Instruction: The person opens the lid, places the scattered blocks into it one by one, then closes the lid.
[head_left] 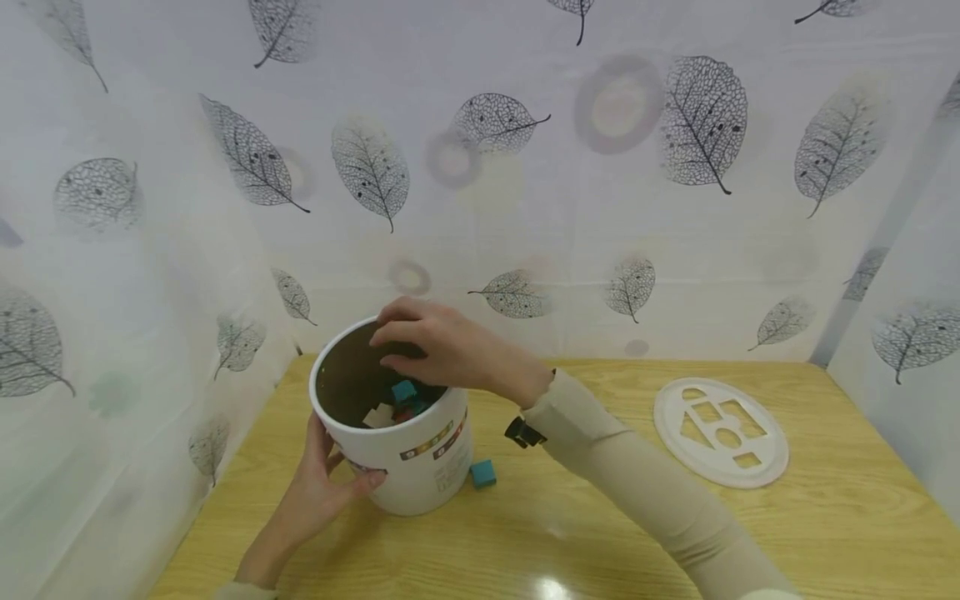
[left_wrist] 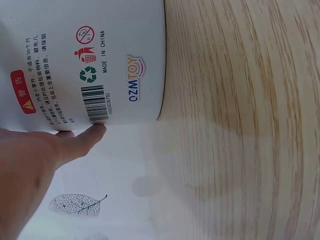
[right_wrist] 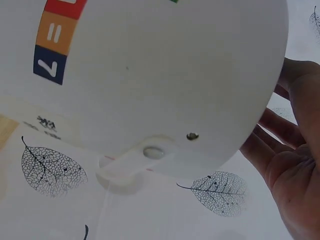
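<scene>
a: start with the big thing. where is the white bucket (head_left: 408,433)?

b: it stands upright on the wooden bench (head_left: 825,517), toward the bench's left end and close to the leaf-print curtain (head_left: 525,167) behind it. it looks like a thin-walled plastic or card tub, so i judge it light and fairly stiff, with a smooth printed skin that may slip under dry fingers.

a: and the hands?

b: the left hand (head_left: 318,487) presses against the bucket's near-left wall, low down, fingers laid flat on the label; the left wrist view shows a fingertip touching the wall by the barcode. the right hand (head_left: 442,346) hangs over the bucket's open mouth, fingers curled downward into it. i can't tell whether they pinch anything.

a: where would you take hold of the bucket?

b: around the wall with a flat palm, as the left hand does, or by the rim. squeezing the middle too hard could flex it, i'd guess. the right wrist view shows a small lug on the wall, perhaps for a handle, but i see no handle.

a: what else sits near the bucket?

b: well to the right of it lies a round white lid (head_left: 720,432), flat on the bench, cut with shape holes. inside the bucket are small blocks (head_left: 401,402), teal, cream and red, loose at the bottom; they look light and hard-edged. just beside the bucket's right foot rests one teal cube (head_left: 483,473), apart from both hands.
</scene>
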